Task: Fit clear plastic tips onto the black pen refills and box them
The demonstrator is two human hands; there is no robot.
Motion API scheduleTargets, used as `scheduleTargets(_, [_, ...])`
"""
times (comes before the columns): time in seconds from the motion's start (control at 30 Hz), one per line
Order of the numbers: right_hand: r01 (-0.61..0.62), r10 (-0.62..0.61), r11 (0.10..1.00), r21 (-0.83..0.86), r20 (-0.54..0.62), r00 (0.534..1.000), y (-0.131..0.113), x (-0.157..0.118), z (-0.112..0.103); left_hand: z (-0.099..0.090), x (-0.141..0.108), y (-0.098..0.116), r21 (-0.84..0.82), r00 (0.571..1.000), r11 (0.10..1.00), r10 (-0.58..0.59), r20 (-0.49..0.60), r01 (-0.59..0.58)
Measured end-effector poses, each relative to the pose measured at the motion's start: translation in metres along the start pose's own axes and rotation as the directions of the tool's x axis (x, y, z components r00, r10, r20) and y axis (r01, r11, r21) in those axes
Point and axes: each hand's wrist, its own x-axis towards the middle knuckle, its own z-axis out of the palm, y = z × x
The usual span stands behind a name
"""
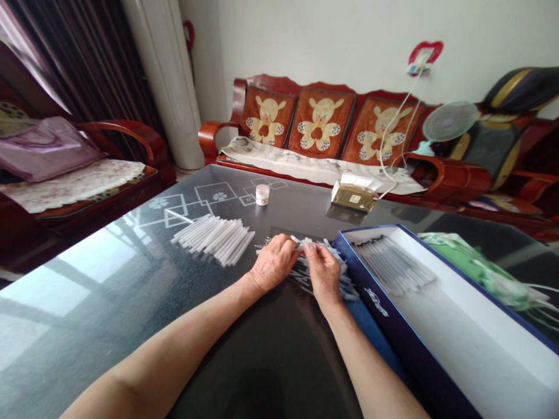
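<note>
Here, the left hand [274, 262] and right hand [324, 270] nearly meet, fingers closed on a slim white piece [301, 248] lying crosswise between them above the table [131, 302]; the white tubes [213, 238] sit nearer the left, the blue box [393, 326] nearer the right.

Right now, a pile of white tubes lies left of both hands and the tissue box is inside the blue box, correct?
Not quite: the head view shows the tissue box on the table, outside the blue box.
</note>
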Motion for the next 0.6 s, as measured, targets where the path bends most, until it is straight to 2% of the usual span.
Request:
scheduleTargets(0.17, [-0.163,0.167,0.966,0.201,0.0,0.986,0.001,-0.005,0.008,-0.004,0.002,0.008,0.05,0.996,0.997,-0.062,0.066,0.059])
scheduleTargets(0.23, [-0.169,0.171,0.953,0.253,0.015,0.985,0.005,-0.004,0.009,-0.002,0.002,0.011,0.023,0.99,0.995,-0.099,0.097,0.097])
scheduleTargets(0.33, [-0.152,0.15,0.941,0.303,0.032,0.988,0.008,-0.002,0.008,0.0,0.003,0.014,-0.073,0.969,0.974,-0.201,0.146,0.213])
scheduleTargets(0.4, [-0.155,0.149,0.928,0.34,0.043,0.988,0.009,-0.001,0.007,-0.001,0.005,0.016,-0.161,0.936,0.933,-0.29,0.202,0.323])
scheduleTargets(0.5, [-0.181,0.171,0.903,0.39,0.062,0.983,0.007,0.001,0.006,-0.006,0.011,0.016,-0.292,0.855,0.817,-0.405,0.325,0.498])
scheduleTargets(0.6, [-0.217,0.191,0.871,0.44,0.103,0.976,0.004,0.0,0.006,-0.012,0.016,0.012,-0.466,0.784,0.641,-0.399,0.475,0.609])
